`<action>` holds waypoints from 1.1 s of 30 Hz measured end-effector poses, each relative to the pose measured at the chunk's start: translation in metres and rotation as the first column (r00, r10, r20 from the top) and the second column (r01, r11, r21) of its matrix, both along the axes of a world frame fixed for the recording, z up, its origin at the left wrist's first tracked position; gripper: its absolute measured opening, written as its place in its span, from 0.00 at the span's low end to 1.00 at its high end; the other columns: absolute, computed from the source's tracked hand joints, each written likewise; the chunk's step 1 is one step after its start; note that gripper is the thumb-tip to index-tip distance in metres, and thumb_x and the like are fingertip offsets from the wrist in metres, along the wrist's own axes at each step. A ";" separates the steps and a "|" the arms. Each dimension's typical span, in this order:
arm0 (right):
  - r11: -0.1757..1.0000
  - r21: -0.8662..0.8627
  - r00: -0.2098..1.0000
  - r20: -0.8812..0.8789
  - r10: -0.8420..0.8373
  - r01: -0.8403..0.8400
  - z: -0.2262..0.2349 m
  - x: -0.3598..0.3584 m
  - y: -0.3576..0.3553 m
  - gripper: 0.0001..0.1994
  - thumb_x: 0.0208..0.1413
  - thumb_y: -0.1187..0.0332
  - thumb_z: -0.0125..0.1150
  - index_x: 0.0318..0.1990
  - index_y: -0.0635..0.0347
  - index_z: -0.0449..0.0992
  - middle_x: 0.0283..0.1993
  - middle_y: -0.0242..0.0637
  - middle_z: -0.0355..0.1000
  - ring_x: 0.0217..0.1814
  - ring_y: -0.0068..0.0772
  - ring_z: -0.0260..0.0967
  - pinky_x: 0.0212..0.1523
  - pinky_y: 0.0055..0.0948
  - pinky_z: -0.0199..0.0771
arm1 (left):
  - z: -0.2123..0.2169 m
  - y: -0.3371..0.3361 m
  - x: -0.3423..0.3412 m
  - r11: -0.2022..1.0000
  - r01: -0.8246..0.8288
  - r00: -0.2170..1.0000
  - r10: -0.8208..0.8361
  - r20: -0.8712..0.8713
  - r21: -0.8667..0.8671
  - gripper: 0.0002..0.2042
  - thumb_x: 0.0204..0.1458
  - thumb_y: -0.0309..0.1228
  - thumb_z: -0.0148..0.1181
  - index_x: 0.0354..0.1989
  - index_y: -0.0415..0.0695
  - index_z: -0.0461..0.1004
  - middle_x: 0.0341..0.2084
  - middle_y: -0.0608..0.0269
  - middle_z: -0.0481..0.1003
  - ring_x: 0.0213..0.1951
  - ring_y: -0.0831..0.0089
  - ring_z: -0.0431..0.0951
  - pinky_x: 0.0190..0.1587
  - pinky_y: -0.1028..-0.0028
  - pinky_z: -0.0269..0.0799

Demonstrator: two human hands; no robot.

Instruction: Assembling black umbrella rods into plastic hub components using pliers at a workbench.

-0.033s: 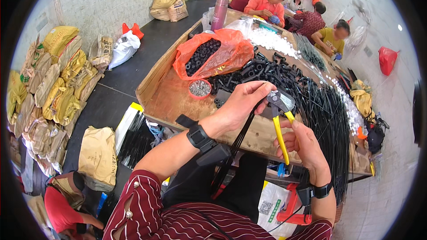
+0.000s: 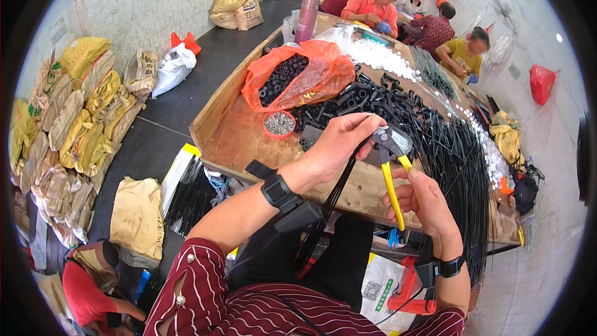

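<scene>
My left hand [image 2: 339, 146] is closed around the upper end of a bundle of thin black cables [image 2: 337, 194], which hang down toward my lap. Yellow-handled pliers [image 2: 393, 194] are in my right hand [image 2: 426, 205], their handles spread apart. The grey head of the pliers is beside my left fingertips, where a cable end seems to be pinched; what lies between the jaws is too small to tell. Just beyond my hands, a heap of black tubular parts [image 2: 348, 101] covers the tabletop. Many long black cables [image 2: 454, 168] lie to the right, hanging over the table's front edge.
An orange-red bag [image 2: 323, 56] of black rings and a red bowl [image 2: 278, 124] of small metal parts sit on the wooden table [image 2: 227, 130]. White parts [image 2: 379, 56] lie farther back, near a pink flask [image 2: 307, 17]. Co-workers sit beyond; sacks [image 2: 81, 112] are piled left.
</scene>
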State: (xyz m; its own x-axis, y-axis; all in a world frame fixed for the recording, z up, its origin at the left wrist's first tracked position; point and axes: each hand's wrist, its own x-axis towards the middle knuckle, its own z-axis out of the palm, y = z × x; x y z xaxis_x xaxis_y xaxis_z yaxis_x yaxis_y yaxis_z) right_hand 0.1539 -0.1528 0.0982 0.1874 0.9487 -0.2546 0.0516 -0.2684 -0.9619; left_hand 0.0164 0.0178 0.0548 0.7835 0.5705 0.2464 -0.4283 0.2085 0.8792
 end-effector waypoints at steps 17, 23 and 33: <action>0.997 0.060 0.998 -0.038 0.046 -0.044 -0.007 0.009 0.004 0.20 0.60 0.59 0.53 0.54 0.63 0.67 0.33 0.42 0.74 0.27 0.31 0.75 0.30 0.25 0.76 | 0.008 0.006 -0.002 0.997 0.069 0.997 -0.070 0.019 0.041 0.19 0.62 0.45 0.45 0.47 0.41 0.70 0.27 0.70 0.68 0.24 0.82 0.62 0.27 0.81 0.55; 0.970 0.104 0.940 -0.246 0.238 -0.218 -0.030 0.005 0.004 0.26 0.51 0.63 0.63 0.55 0.63 0.64 0.30 0.40 0.74 0.22 0.30 0.72 0.27 0.24 0.72 | 0.005 0.002 0.006 0.994 0.113 0.993 -0.112 0.038 -0.002 0.18 0.62 0.44 0.47 0.46 0.42 0.71 0.28 0.71 0.69 0.24 0.83 0.61 0.26 0.82 0.55; 0.701 0.586 0.080 0.787 -0.611 -0.406 -0.022 0.015 0.012 0.30 0.39 0.74 0.65 0.55 0.66 0.66 0.47 0.48 0.70 0.39 0.42 0.73 0.38 0.32 0.74 | 0.008 -0.001 0.002 0.993 -0.080 0.996 0.083 -0.026 0.086 0.16 0.65 0.41 0.41 0.46 0.42 0.70 0.22 0.72 0.65 0.21 0.85 0.58 0.25 0.83 0.54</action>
State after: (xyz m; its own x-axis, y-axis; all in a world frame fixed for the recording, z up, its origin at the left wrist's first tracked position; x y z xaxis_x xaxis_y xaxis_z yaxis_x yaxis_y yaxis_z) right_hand 0.1685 -0.1409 0.0757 -0.1380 0.6443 0.7522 0.9888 0.1327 0.0677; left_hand 0.0183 0.0166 0.0628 0.7427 0.6108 0.2745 -0.4147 0.0977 0.9047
